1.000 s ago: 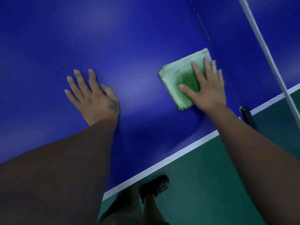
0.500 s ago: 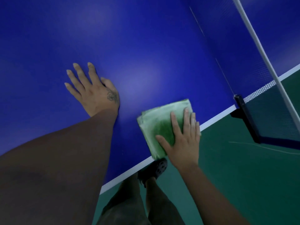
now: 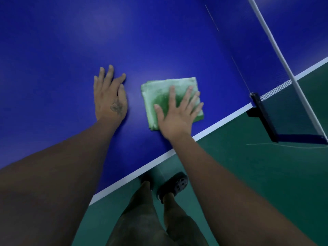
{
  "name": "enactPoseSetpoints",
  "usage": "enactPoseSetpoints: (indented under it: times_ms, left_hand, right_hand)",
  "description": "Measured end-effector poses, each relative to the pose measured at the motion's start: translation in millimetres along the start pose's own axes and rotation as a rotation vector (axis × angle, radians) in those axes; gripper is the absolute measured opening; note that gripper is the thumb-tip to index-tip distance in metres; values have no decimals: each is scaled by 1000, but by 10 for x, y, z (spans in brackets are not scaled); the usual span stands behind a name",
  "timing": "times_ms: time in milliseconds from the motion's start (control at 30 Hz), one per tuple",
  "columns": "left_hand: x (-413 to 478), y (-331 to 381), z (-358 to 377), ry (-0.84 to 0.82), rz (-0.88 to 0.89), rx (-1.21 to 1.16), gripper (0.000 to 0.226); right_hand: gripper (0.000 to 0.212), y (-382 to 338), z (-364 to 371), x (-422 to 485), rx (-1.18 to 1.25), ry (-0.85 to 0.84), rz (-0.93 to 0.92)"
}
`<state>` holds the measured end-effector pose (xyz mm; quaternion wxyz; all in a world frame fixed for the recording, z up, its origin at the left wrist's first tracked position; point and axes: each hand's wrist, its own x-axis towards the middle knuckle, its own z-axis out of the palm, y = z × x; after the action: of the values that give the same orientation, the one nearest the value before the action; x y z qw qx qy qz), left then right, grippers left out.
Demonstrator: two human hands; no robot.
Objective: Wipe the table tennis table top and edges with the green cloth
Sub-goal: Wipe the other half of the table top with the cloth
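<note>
The blue worktop [image 3: 159, 41] carries the folded green cloth [image 3: 156, 93] near its white edge [image 3: 221, 121]. The right hand [image 3: 175, 119] presses it with flat, spread fingers [image 3: 188, 95]; the left hand [image 3: 110, 102] rests open beside. Not gripped, the cloth may slide off the edge.

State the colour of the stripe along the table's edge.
White stripe, clearest in the head view.

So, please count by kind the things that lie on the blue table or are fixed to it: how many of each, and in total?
Hands: 2, the left hand and the right hand, both flat
Cloths: 1, the green cloth under the right hand
Nets: 1, the net
Net clamps: 1, the black net clamp
Total: 5
</note>
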<state>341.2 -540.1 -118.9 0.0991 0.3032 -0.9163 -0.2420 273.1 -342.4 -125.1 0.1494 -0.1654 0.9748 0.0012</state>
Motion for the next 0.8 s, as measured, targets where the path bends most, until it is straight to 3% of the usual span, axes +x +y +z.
enactPoseSetpoints:
  times_ms: [133,267,333,433,533,600,667,800]
  left_hand:
    - [-412,-260,-122,-32,184,117,47]
    - [-974,-449,-167,32,145,199,50]
    - [-1193,-491,-165,62,102,204,50]
    - [-1253,-520,-143,88,81,197,50]
    - [-1226,-519,-117,113,85,215,49]
    - [-1239,-533,-100,113,86,221,49]
    - [-1240,-532,-106,117,89,223,49]
    - [-1244,-526,-107,118,84,226,49]
  right_hand:
    - [85,156,177,-691,-26,35,-316]
    - [85,934,117,-824,-92,-68,-435]
    - [84,1273,13,-625,-106,-79,-380]
    - [88,1629,-172,-177,-42,-81,-89]
    - [95,1568,-301,240,118,-83,274]
    - [104,1287,-263,321,181,-74,385]
    - [112,959,-176,197,195,-63,355]
    - [114,573,56,-440,71,-73,18]
